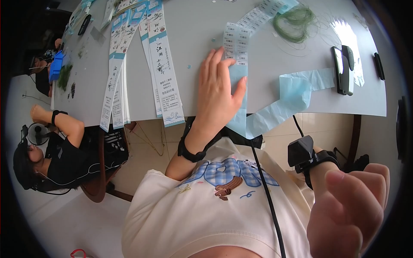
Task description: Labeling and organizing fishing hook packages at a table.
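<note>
My left hand (219,85) rests palm down on a light blue backing strip (238,80) with rows of small printed labels (241,42). Its thumb stands apart from the fingers, and the fingertips lie at the lower label rows. Below the hand the strip hangs past the table edge, folds, and comes back up as a bare crumpled length (292,96). My right hand (351,206) is raised close to the camera, away from the table, with curled fingers. Whether something is pinched in it is hidden.
Printed card sleeves (166,80) overhang the front edge. A stapler (344,71), a coil of green line (295,25), clear plastic bags (350,42) and a black pen-like object (379,66) lie on the table. A co-worker (61,154) sits at left. A black cable (266,190) crosses my shirt.
</note>
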Action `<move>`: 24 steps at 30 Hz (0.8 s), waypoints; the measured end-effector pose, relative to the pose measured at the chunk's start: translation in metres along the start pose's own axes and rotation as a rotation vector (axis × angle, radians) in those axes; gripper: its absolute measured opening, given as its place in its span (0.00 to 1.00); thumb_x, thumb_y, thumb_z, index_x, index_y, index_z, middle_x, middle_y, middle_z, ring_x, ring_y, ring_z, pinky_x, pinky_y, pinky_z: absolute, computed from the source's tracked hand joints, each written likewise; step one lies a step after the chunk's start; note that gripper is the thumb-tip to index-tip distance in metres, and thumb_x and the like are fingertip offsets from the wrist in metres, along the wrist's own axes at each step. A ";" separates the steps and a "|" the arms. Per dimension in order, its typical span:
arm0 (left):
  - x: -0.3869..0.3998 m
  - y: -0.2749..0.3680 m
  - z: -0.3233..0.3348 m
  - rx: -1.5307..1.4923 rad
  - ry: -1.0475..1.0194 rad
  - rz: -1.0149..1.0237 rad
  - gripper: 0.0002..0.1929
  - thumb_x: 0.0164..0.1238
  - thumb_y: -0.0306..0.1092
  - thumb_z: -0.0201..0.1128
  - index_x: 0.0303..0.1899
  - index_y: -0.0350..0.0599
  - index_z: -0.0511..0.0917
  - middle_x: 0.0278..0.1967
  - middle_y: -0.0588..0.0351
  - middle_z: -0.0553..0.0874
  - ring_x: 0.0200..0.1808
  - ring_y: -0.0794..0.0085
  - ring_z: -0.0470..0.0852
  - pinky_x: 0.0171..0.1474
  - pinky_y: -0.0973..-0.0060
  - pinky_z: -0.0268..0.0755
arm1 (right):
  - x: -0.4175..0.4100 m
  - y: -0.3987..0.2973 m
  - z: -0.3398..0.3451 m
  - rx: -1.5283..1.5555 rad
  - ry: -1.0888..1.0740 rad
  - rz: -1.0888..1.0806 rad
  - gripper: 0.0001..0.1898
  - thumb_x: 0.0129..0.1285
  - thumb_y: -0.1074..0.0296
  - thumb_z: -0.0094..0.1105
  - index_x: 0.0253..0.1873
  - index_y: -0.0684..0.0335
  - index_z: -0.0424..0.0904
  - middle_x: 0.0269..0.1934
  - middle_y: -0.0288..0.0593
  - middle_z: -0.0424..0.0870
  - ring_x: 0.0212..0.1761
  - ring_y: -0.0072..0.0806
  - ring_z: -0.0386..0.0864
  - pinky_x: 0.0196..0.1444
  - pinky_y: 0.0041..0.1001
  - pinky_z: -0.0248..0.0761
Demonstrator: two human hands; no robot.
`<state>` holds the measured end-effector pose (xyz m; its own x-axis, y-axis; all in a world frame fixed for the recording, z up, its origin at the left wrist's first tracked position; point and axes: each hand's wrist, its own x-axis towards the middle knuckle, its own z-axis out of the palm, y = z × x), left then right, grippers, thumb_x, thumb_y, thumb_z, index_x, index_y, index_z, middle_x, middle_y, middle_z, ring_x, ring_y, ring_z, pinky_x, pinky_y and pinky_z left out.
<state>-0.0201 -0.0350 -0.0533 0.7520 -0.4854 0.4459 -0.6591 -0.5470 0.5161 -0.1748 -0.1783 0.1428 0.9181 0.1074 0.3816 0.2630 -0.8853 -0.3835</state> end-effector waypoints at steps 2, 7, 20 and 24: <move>0.000 0.000 0.000 0.015 0.012 -0.012 0.19 0.60 0.34 0.63 0.50 0.36 0.69 0.61 0.37 0.69 0.63 0.44 0.65 0.65 0.56 0.58 | 0.001 0.000 -0.001 -0.002 -0.010 0.006 0.14 0.65 0.69 0.53 0.53 0.52 0.65 0.31 0.43 0.78 0.19 0.28 0.66 0.21 0.26 0.58; 0.001 0.001 -0.001 0.012 -0.001 0.000 0.20 0.59 0.32 0.63 0.49 0.34 0.67 0.60 0.35 0.67 0.63 0.42 0.64 0.64 0.53 0.58 | 0.004 -0.001 -0.003 -0.024 -0.042 0.037 0.14 0.66 0.68 0.52 0.55 0.51 0.65 0.32 0.43 0.78 0.19 0.28 0.66 0.22 0.26 0.58; 0.002 0.001 -0.002 0.036 0.015 0.016 0.20 0.59 0.32 0.64 0.49 0.35 0.68 0.59 0.35 0.68 0.63 0.42 0.65 0.64 0.54 0.59 | 0.014 -0.006 0.006 -0.010 0.062 -0.070 0.16 0.77 0.58 0.26 0.65 0.52 0.54 0.30 0.47 0.82 0.14 0.23 0.69 0.14 0.18 0.62; 0.001 0.001 -0.001 0.027 0.014 0.008 0.20 0.58 0.32 0.64 0.49 0.35 0.68 0.59 0.36 0.69 0.63 0.42 0.65 0.64 0.54 0.59 | 0.021 -0.012 -0.001 0.002 -0.075 0.030 0.26 0.74 0.64 0.40 0.71 0.47 0.40 0.36 0.50 0.82 0.16 0.27 0.71 0.16 0.24 0.65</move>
<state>-0.0202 -0.0352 -0.0514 0.7469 -0.4800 0.4602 -0.6646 -0.5615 0.4930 -0.1593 -0.1661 0.1564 0.9452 0.1151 0.3056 0.2358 -0.8879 -0.3950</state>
